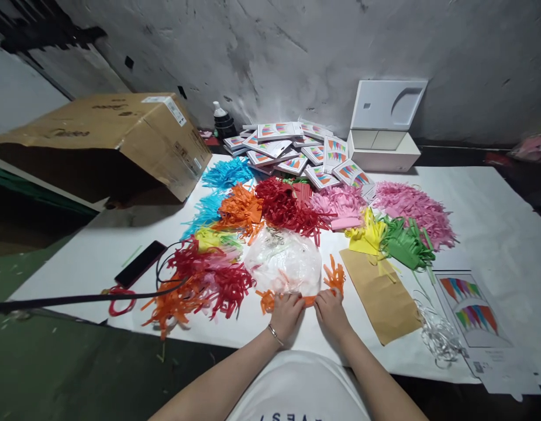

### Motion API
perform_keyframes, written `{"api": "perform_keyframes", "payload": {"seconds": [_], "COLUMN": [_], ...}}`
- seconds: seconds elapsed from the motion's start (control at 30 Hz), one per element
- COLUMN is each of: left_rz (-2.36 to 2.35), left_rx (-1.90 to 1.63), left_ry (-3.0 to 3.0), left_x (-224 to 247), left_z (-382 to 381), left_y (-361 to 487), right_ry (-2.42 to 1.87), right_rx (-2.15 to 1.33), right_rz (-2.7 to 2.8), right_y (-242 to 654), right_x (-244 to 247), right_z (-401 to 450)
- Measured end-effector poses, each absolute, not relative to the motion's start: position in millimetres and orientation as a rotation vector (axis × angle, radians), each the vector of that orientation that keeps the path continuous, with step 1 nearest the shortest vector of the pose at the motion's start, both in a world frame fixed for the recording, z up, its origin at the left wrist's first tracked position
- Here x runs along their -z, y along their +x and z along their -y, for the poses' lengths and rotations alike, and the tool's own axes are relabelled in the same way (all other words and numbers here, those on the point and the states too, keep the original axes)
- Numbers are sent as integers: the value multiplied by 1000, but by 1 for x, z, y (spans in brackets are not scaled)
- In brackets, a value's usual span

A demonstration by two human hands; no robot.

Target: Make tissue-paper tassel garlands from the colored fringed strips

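Observation:
Near the front edge of the table, my left hand (288, 317) and my right hand (332, 313) are side by side on an orange paper tassel (336, 277). Its middle is a narrow band between my hands, and its fringed ends spread out beyond them. My fingers are closed on the band; the fingertips are partly hidden. Just past my hands lies a clear plastic bag (292, 257) with small metallic-looking pieces in it. A heap of red fringed paper (228, 283) and orange fringed paper (171, 307) lies left of my left hand.
Blue (228, 173), dark red (288, 204), pink (413, 213), yellow (367, 234) and green (408, 242) fringes ring the bag. Behind are printed packets (279, 130), a white box (384, 158) and a carton (160, 146). A phone (141, 264), brown paper (382, 298) and silvery string (439, 336) lie around.

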State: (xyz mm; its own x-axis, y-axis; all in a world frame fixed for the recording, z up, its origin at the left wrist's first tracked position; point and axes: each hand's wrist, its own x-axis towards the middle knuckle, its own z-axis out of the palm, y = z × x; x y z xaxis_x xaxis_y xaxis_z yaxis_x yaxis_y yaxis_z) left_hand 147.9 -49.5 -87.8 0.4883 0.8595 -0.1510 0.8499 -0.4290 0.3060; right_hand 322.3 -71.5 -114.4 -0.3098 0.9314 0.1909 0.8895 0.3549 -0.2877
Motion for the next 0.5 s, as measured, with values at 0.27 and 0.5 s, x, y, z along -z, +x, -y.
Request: {"api": "perform_keyframes", "payload": {"seconds": [0.27, 0.5], "left_rz": [-1473, -1629], "left_rx": [-38, 46], "left_ry": [2332, 2292], "left_x": [96, 94], "left_z": [43, 38], "left_y": [145, 147], "right_ry": [-1608, -1865], "right_rx": [-164, -147], "right_rz": [2364, 2278], "right_y": [319, 339], "right_x": [121, 118], "right_z": [73, 75]}}
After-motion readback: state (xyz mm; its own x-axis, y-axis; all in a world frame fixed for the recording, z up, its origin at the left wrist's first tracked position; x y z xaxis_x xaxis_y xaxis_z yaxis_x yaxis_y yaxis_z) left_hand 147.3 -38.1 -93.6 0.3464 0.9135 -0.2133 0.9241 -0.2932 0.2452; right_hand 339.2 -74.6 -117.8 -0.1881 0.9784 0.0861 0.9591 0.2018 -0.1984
